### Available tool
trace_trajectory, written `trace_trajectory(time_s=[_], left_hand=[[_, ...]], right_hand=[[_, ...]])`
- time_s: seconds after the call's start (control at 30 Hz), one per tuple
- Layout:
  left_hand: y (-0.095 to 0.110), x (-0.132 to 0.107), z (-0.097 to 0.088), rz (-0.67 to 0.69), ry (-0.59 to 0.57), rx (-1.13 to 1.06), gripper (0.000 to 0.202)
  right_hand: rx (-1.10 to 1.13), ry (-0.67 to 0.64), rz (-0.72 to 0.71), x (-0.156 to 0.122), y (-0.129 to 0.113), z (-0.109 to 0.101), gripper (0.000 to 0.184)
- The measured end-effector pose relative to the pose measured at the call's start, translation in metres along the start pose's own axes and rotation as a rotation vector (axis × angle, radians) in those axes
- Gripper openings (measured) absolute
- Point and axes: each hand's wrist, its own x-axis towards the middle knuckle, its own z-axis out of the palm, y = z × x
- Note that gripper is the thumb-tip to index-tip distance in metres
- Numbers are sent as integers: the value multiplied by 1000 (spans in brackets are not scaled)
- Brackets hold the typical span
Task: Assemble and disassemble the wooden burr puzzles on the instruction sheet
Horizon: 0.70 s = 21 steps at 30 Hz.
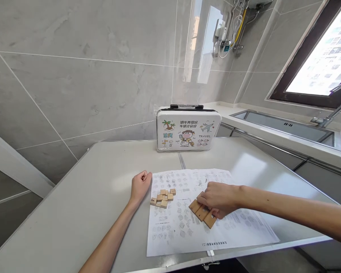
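A printed paper sheet point(170, 242) lies on the table, covered with small diagrams. My left hand point(141, 185) rests as a closed fist at the sheet's far left corner, with nothing showing in it. Just right of it sits a loose cluster of small wooden cubes point(164, 197), one marked with a "3". Over the middle of the sheet, my right hand point(220, 198) has its fingers curled down around several flat wooden blocks point(202, 212) lying side by side. Its thumb and fingertips touch opposite ends of the row, and the hand hides part of the blocks.
A white cartoon-printed case point(189, 131) with a black handle stands upright at the table's point(110, 197) back edge, against the tiled wall. To the right are a counter with a sink point(284, 127), a faucet point(329, 115) and a window.
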Motion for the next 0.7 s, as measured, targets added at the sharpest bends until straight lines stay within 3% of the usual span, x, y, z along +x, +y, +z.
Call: trace_trajectory(time_s=[0.3,0.5,0.7], left_hand=[[7,-5,0,43,11,54,46],[17,-16,-2,360,-30,289,46],[50,-45,18,616,-427,355,41]], right_hand=[[12,33,16,-8,1,8,25],[-35,128,-27,-20,5,17,23],[-43,163,-47,-39,-2,17,4]])
